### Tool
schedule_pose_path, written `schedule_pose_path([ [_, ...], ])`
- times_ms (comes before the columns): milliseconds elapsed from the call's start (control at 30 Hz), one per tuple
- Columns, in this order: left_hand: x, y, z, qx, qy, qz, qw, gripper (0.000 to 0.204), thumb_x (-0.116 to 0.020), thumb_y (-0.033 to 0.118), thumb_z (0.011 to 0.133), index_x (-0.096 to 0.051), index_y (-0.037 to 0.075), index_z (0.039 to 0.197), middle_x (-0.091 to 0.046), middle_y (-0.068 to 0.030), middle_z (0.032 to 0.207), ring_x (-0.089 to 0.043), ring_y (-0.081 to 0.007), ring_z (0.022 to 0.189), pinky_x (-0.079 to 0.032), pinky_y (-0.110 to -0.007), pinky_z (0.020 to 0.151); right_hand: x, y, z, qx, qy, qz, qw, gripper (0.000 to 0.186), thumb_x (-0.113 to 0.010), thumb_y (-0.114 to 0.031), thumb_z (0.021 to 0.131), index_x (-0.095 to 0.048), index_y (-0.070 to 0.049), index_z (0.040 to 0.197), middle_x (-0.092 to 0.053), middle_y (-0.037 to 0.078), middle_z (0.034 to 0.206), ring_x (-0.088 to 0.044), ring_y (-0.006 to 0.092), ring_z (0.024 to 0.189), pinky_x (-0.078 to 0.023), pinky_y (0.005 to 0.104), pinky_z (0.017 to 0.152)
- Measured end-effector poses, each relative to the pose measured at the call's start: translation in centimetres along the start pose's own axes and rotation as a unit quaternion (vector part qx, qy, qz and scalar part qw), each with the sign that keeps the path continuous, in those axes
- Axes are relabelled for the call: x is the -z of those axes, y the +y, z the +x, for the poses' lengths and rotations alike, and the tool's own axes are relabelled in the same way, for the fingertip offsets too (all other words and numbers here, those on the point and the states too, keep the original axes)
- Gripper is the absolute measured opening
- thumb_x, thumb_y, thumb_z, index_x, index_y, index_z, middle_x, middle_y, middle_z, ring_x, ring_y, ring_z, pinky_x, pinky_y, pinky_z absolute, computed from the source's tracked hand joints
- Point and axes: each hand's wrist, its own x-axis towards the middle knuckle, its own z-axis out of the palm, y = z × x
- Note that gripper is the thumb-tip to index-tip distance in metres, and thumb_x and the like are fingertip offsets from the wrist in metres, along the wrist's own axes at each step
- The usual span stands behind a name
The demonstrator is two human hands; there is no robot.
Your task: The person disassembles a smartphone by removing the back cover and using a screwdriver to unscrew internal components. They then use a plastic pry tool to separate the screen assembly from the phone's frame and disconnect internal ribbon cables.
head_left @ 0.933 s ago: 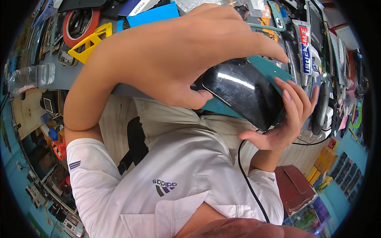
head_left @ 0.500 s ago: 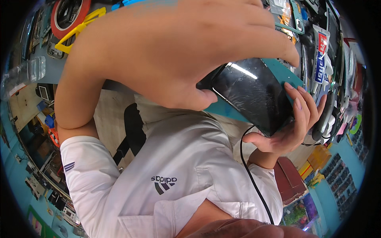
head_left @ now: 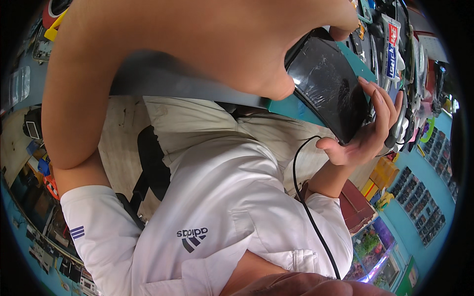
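Note:
A black smartphone with a cracked, shiny screen is tilted over a green mat. My left hand reaches across its upper end, the thumb against the left edge and the fingers curled over the far side. Part of that end is hidden beneath the palm. At the lower right end, my right hand cradles the phone, thumb below the bottom corner and fingers along the right edge.
A white, red and blue tube lies right of the mat among crowded tools and parts. A clear plastic bag rests at the left of the grey bench. A black cable hangs before my shirt.
The whole view has shifted. My left hand now sits closer round the phone's upper end, its thumb moved to the phone's left edge. The right hand keeps its hold.

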Motion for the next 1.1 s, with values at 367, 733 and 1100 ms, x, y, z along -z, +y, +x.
schedule_pose_path([
  [367,0.9,-0.4,-0.7,-0.005,-0.016,-0.010,1.000,0.067,-0.088,0.027,0.076,-0.066,0.001,0.133,-0.064,-0.0166,0.123,-0.059,-0.0348,0.111,-0.045,-0.045,0.102,-0.1,-0.1,-0.4,-0.005,0.015,0.013,1.000,0.100,-0.075,-0.086,0.076,-0.064,-0.006,0.136,-0.079,0.012,0.120,-0.067,0.0309,0.121,-0.025,0.0603,0.127],
  [733,2.3,-0.2,-0.5,0.005,-0.030,-0.012,0.999,0.066,-0.088,0.029,0.075,-0.067,0.000,0.130,-0.063,-0.0173,0.121,-0.058,-0.0354,0.110,-0.044,-0.045,0.102,-0.1,0.1,-0.2,-0.013,0.033,0.043,0.998,0.085,-0.082,-0.068,0.076,-0.067,-0.006,0.132,-0.079,0.010,0.120,-0.067,0.0317,0.120,-0.024,0.0607,0.128],
  [1100,4.2,-0.3,0.1,0.015,-0.032,0.001,0.999,0.066,-0.088,0.030,0.074,-0.068,-0.002,0.128,-0.062,-0.0180,0.120,-0.057,-0.0360,0.109,-0.044,-0.045,0.101,-0.1,0.4,-0.1,0.000,0.046,0.068,0.997,0.083,-0.082,-0.062,0.077,-0.066,-0.006,0.135,-0.079,0.009,0.119,-0.067,0.0314,0.119,-0.026,0.0610,0.127],
])
